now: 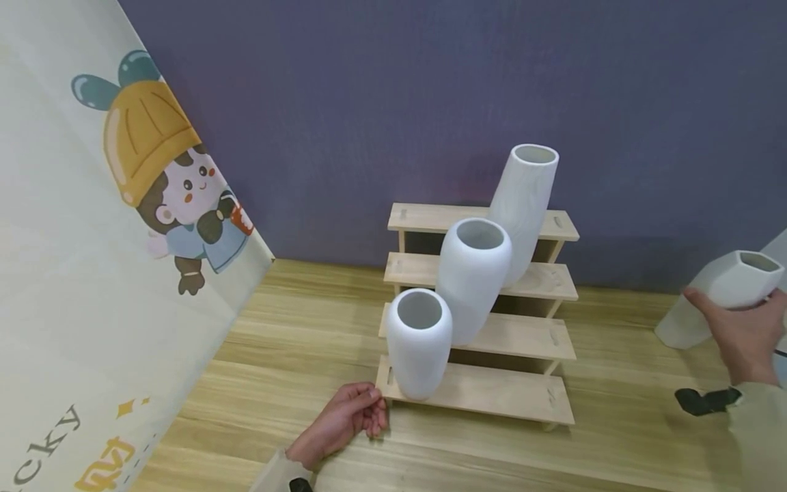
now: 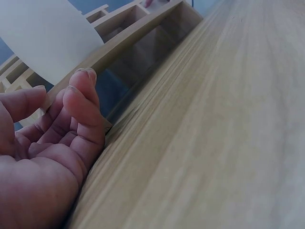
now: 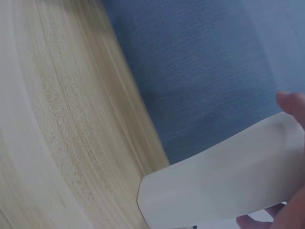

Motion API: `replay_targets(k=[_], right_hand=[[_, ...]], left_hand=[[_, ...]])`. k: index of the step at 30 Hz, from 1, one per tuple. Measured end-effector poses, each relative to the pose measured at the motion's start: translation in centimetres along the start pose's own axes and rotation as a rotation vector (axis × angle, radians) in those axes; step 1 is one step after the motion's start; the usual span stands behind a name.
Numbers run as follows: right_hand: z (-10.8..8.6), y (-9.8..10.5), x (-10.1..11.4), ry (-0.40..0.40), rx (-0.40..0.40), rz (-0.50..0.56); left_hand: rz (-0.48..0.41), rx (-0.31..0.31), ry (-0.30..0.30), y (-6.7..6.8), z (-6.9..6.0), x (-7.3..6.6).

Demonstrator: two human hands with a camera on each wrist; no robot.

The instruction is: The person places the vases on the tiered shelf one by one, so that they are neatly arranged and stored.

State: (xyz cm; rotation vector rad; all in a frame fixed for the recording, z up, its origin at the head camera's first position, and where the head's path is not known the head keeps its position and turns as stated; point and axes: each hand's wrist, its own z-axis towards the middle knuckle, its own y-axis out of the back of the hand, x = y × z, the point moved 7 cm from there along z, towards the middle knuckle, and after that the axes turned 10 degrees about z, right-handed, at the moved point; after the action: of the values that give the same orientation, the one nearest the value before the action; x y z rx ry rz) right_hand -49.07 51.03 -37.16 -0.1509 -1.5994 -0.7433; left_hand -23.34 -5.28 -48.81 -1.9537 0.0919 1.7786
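My left hand [image 1: 347, 417] is at the front left corner of a stepped wooden display stand [image 1: 492, 393], its thumb and curled fingers holding the lowest board's end. On the stand, a short white vase [image 1: 421, 362] occupies the bottom step at the left. Behind it rise a medium rounded white vase [image 1: 470, 287] and a tall tapered white vase [image 1: 522, 212], each on a higher step. Over at the right, my right hand [image 1: 747, 335] grips a white vase with an angular rim [image 1: 725, 280]. Its base [image 3: 167, 200] appears near the tabletop in the right wrist view; contact is unclear.
A wood-grain table [image 1: 295, 321] carries the stand, with a dark blue wall [image 1: 344, 123] behind. To the left stands a pale panel [image 1: 55, 225] with a cartoon figure. Part of another pale object [image 1: 778, 249] shows at the right edge.
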Motion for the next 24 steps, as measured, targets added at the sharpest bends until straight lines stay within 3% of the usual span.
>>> replay_targets(k=[16, 24], right_hand=[[0.14, -0.29, 0.16, 0.112, -0.127, 0.061], [0.44, -0.31, 0.16, 0.101, -0.137, 0.083]], left_hand=[[0.003, 0.026, -0.036, 0.05, 0.25, 0.15], [0.004, 0.023, -0.038, 0.22, 0.31, 0.28]])
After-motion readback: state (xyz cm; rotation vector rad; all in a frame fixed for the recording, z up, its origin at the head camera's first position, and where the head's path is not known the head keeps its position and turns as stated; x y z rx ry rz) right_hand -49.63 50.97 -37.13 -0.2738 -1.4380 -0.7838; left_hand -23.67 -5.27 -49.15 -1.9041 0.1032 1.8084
